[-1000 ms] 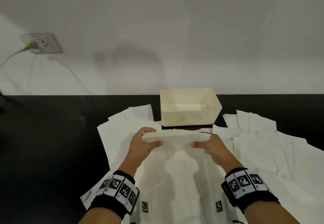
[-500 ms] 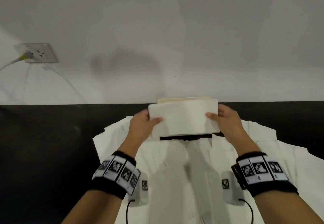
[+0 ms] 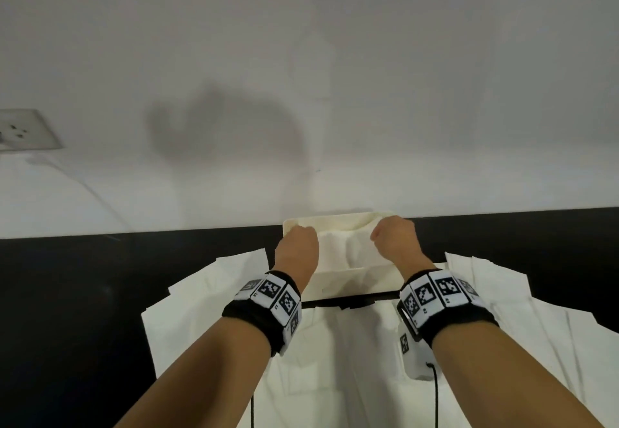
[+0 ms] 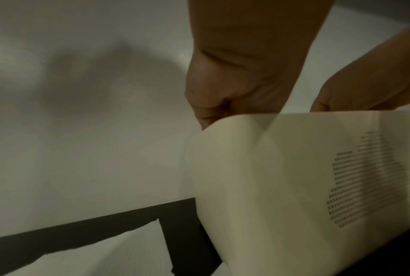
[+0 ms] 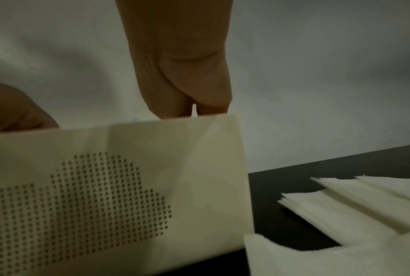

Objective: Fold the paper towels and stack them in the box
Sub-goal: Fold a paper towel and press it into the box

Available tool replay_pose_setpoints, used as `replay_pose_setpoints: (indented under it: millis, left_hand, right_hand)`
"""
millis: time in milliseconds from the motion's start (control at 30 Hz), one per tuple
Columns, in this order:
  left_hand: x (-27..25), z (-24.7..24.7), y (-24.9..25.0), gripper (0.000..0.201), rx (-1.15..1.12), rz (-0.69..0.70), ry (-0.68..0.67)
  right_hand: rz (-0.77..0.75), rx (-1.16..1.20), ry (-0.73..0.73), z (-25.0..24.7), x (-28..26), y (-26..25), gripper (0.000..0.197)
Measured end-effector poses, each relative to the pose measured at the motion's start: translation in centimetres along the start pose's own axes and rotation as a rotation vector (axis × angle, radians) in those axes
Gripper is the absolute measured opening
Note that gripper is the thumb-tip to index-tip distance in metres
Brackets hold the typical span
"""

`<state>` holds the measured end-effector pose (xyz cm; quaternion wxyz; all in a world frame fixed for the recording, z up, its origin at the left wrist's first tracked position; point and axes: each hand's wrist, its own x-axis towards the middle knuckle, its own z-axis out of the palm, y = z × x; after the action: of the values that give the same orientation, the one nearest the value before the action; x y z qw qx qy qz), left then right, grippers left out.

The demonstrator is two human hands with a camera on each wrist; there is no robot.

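A cream box with a dotted pattern on its front wall stands at the back of the black table, against the wall. A folded paper towel lies inside it, sagging in the middle and raised at both ends. My left hand holds its left end and my right hand its right end, knuckles up and fingers curled down into the box. In the wrist views the box wall hides the fingertips of the left hand and the right hand.
Several unfolded paper towels cover the table in front of the box and spread to the left and right. The white wall rises directly behind the box. A wall socket with a cable is at the far left.
Both hands carried the folded towel from above the sheets forward over the box, then lowered it inside. The view tilted up and moved closer.
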<state>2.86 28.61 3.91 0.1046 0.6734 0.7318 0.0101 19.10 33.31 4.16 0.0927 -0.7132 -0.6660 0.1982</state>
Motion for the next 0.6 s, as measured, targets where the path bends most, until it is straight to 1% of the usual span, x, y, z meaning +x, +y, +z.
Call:
replay_pose_setpoints:
  millis: [133, 200, 400, 500, 600]
  left_hand:
    - [1.2, 0.6, 0.5, 0.029, 0.112, 0.028, -0.112]
    - [1.6, 0.8, 0.6, 0.029, 0.143, 0.043, -0.147]
    - [2.2, 1.6, 0.8, 0.030, 0.248, 0.060, -0.184]
    - [2.3, 1.6, 1.0, 0.029, 0.303, 0.047, -0.209]
    - [2.0, 1.2, 1.2, 0.028, 0.367, 0.046, -0.225]
  right_hand:
    - [0.030, -0.157, -0.110, 1.5, 0.6, -0.1, 0.020]
    - [0.036, -0.254, -0.172, 2.0, 0.9, -0.1, 0.025]
    - [0.045, -0.408, -0.306, 2.5, 1.2, -0.2, 0.029]
    - [0.065, -0.432, -0.314, 2.4, 0.9, -0.6, 0.029]
    - [0.081, -0.383, -0.288, 2.2, 0.7, -0.6, 0.024]
